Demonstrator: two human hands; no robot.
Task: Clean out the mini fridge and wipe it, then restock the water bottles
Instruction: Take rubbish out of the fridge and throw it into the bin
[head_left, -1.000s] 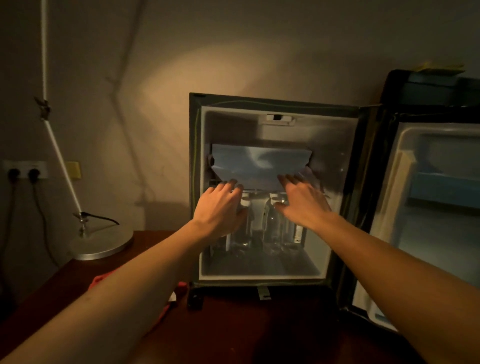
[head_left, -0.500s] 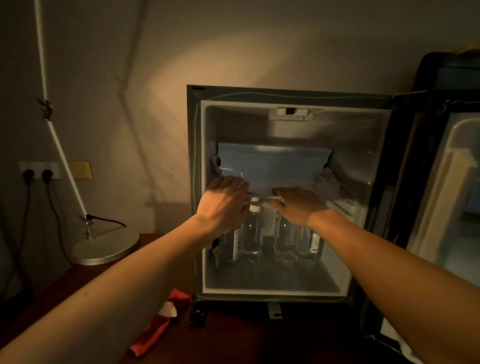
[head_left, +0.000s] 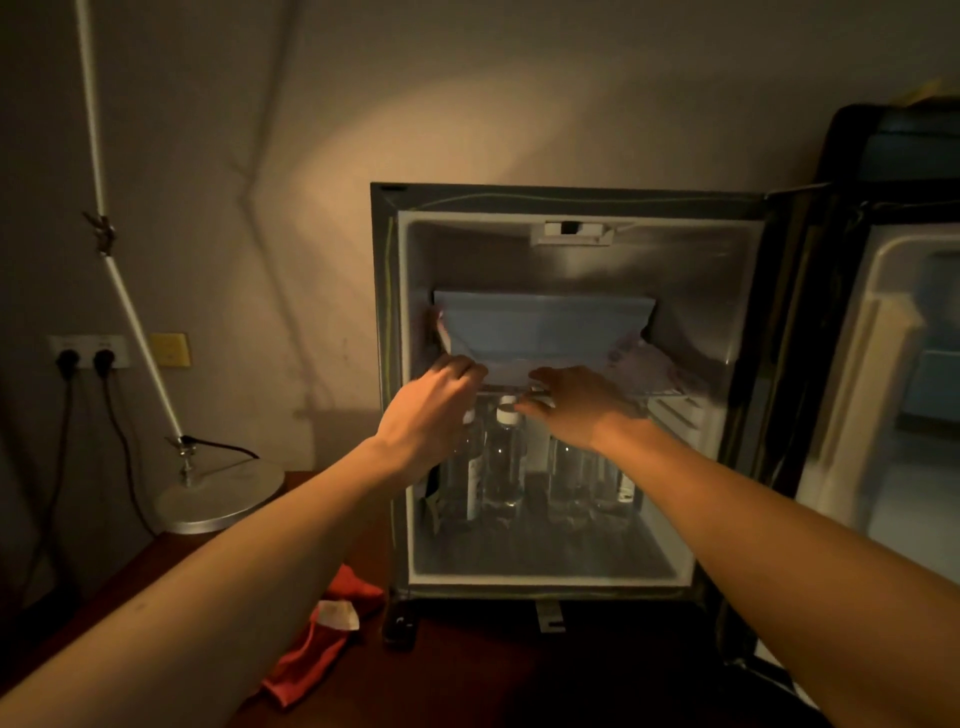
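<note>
The mini fridge (head_left: 566, 202) stands open on a dark wooden worktop (head_left: 519, 675), its door (head_left: 883, 364) swung wide to its right. Inside it, a wire shelf (head_left: 670, 397) crosses the middle, and a pale blue sheet (head_left: 540, 327) sits on that shelf, leaning up toward the back wall. A crumpled clear wrapper (head_left: 649, 364) lies on the shelf at the right end of the sheet.

Both hands reach into the fridge at shelf height. The left hand (head_left: 431, 410) is at the shelf's left front, its fingers curled over the lower edge of the blue sheet; the fingertips are hidden behind the knuckles, so whether it really grips the sheet cannot be told. The right hand (head_left: 576, 405) lies palm down with fingers fairly straight, resting on the front of the shelf just beneath the sheet's lower edge.

Below the shelf, the water bottles (head_left: 504, 462) stand upright in a row on the fridge floor, toward the back; one white cap shows between the two hands, and the others are partly hidden by the wrists.

In front of the fridge's lower left corner a red cloth (head_left: 317, 649) lies crumpled on the worktop, with a white label on it. Left of the fridge a desk lamp (head_left: 218, 493) rests its round metal base on the worktop, its thin white arm rising up the wall. Farther left of the fridge, wall sockets (head_left: 85, 353) carry two black plugs.
</note>
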